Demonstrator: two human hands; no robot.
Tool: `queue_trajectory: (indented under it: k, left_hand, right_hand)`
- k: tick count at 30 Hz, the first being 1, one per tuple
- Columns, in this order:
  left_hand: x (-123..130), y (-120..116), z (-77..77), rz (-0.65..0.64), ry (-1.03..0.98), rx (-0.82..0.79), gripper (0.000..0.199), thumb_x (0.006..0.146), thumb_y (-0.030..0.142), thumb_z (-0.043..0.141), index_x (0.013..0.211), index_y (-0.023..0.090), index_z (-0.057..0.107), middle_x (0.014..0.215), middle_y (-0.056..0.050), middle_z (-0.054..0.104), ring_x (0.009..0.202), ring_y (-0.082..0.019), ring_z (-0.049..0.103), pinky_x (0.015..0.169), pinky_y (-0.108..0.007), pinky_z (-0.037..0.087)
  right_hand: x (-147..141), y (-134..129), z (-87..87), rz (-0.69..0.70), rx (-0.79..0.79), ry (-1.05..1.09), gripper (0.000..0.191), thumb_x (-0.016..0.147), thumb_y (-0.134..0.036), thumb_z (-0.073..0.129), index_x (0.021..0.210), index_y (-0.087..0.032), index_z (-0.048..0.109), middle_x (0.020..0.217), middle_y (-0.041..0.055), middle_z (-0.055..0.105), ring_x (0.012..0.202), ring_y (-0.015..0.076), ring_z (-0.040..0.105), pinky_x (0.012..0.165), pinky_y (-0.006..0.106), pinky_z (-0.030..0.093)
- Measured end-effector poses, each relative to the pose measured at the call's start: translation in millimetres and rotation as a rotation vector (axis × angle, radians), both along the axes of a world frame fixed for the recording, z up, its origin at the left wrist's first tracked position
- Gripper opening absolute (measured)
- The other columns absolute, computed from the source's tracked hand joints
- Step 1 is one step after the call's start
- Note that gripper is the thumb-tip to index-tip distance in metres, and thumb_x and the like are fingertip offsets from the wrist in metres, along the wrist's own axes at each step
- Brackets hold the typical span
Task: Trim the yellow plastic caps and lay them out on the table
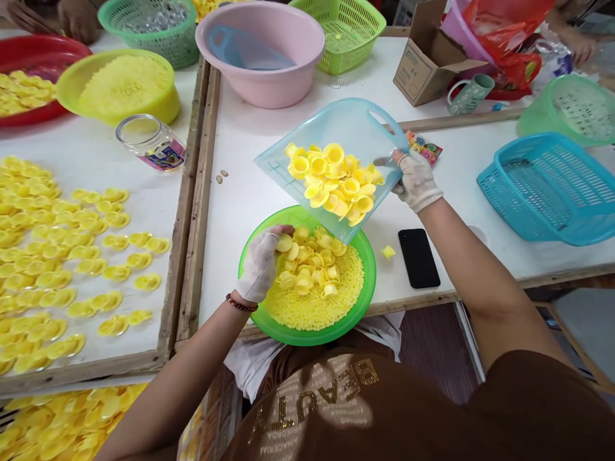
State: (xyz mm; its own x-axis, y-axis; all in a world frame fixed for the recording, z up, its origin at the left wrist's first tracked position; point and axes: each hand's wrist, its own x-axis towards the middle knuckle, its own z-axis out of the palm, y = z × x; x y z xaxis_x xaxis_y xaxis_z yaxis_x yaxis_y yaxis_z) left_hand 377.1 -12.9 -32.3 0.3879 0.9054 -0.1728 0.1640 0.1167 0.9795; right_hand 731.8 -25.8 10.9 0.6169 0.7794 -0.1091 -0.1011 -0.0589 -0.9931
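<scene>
My right hand (417, 179), in a whitish glove with bare fingertips, grips a translucent blue scoop tray (336, 121) near its handle slot. The tray tilts over a green basin (369, 282), its low edge just above the basin's contents. Small yellow toy teacups (336, 176) lie heaped on it. Below, more yellow cups and discs (307, 259) rest on fine yellow pellets (312, 314). My left hand (262, 262), gloved likewise, curves over the basin's left rim against the pile, its visible fingertips stretched out. Its other fingers are partly hidden.
Rows of yellow pieces (48, 256) cover the left table, beside a clear jar (154, 144) and a yellow basin (168, 96). A pink basin (269, 83) stands behind. At right are a black phone (419, 258), blue basket (552, 192), mug (473, 95) and cardboard box (423, 64). Other people's hands (77, 19) show far off.
</scene>
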Motion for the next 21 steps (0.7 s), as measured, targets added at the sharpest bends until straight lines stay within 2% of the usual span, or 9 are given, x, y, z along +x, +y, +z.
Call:
queue_trajectory:
  k: [3,7,10,13,16,18,21]
  left_hand:
    - [-10.9,-5.2,3.3,-0.122,0.158,0.125,0.043,0.096,0.046,0.051,0.121,0.017,0.072,0.128,-0.012,0.072,0.12,-0.03,0.065,0.1,-0.04,0.052]
    - [-24.1,-11.4,2.6,-0.172,0.479,0.389,0.052,0.094,0.041,0.051,0.136,0.014,0.064,0.138,-0.017,0.067,0.127,-0.035,0.062,0.11,-0.047,0.046]
    - [-28.3,-12.8,3.9,-0.189,0.734,0.513,0.061,0.092,0.051,0.054,0.139,0.012,0.061,0.13,-0.022,0.07,0.112,-0.04,0.068,0.096,-0.05,0.052]
    - [-28.5,-11.6,6.8,-0.258,0.901,0.597,0.058,0.095,0.058,0.05,0.134,0.016,0.064,0.115,-0.019,0.074,0.097,-0.04,0.071,0.079,-0.047,0.054]
    - [-29.1,-12.9,9.6,-0.245,0.858,0.689,0.05,0.097,0.052,0.05,0.133,0.022,0.064,0.116,-0.015,0.074,0.099,-0.038,0.071,0.078,-0.046,0.055]
    - [-30.8,-17.8,12.8,-0.231,0.768,0.684,0.048,0.094,0.049,0.055,0.136,0.028,0.062,0.118,-0.011,0.074,0.102,-0.037,0.07,0.08,-0.048,0.057]
    - [-32.6,-29.0,21.6,-0.307,0.629,0.588,0.057,0.084,0.047,0.065,0.139,0.037,0.061,0.113,-0.007,0.076,0.101,-0.038,0.07,0.076,-0.05,0.059]
  right_hand:
    - [18.6,-5.8,-13.5,-0.109,-0.055,0.094,0.022,0.09,-0.036,0.065,0.084,-0.024,0.048,0.069,-0.0026,0.065,0.039,0.0066,0.034,0.028,0.019,0.021]
    - [48.2,-16.3,-31.9,-0.33,-0.091,0.071,0.019,0.092,-0.034,0.063,0.087,-0.025,0.046,0.064,-0.0056,0.059,0.039,0.0065,0.039,0.027,0.016,0.025]
    - [62.0,-24.4,-43.7,-0.411,-0.176,-0.012,0.019,0.093,-0.038,0.061,0.094,-0.025,0.048,0.068,-0.0055,0.059,0.04,0.0065,0.043,0.028,0.015,0.029]
    - [65.2,-35.8,-51.2,-0.418,-0.217,-0.036,0.025,0.088,-0.04,0.067,0.1,-0.025,0.05,0.078,-0.0045,0.061,0.045,0.0076,0.051,0.035,0.019,0.043]
    - [65.2,-64.0,-44.8,-0.302,-0.292,-0.154,0.034,0.088,-0.04,0.066,0.116,-0.027,0.052,0.098,0.0,0.067,0.057,0.0114,0.061,0.051,0.028,0.057]
    - [69.9,-97.5,-30.3,-0.185,-0.406,-0.419,0.038,0.09,-0.039,0.064,0.125,-0.027,0.053,0.111,0.0051,0.068,0.072,0.0171,0.067,0.065,0.036,0.062]
    - [85.9,-166.7,-2.0,-0.048,-0.696,-0.897,0.026,0.094,-0.036,0.058,0.116,-0.024,0.065,0.114,0.0096,0.071,0.101,0.0269,0.068,0.093,0.043,0.057]
